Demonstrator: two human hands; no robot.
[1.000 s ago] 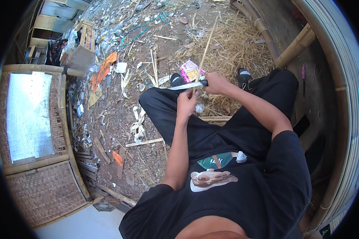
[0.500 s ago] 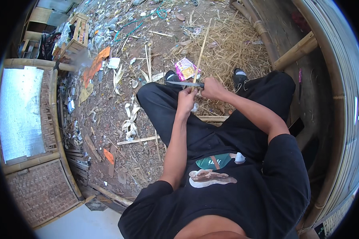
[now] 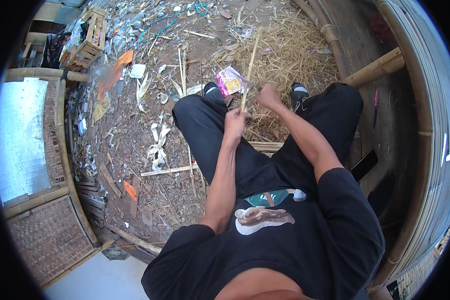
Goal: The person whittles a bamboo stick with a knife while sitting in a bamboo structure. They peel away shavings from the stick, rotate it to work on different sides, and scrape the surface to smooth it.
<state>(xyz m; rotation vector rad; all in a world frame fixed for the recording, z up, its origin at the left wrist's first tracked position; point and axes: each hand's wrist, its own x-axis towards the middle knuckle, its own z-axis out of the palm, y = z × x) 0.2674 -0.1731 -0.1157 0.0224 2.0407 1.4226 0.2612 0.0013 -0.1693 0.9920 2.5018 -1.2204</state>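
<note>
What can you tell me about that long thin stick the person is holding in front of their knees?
The stick is a slim, pale yellow strip, bamboo by the look of it, straight and bare. It stands nearly upright in the picture, leaning slightly right toward its far tip. The left hand grips its lower end; the right hand is closed just beside it, though what it holds is too small to tell. Behind the stick lie straw shavings and a pink wrapper.

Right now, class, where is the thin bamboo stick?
In the head view, the thin bamboo stick stands nearly upright at upper centre, gripped low by the left hand, beside the pink wrapper and left of the right hand.
</note>
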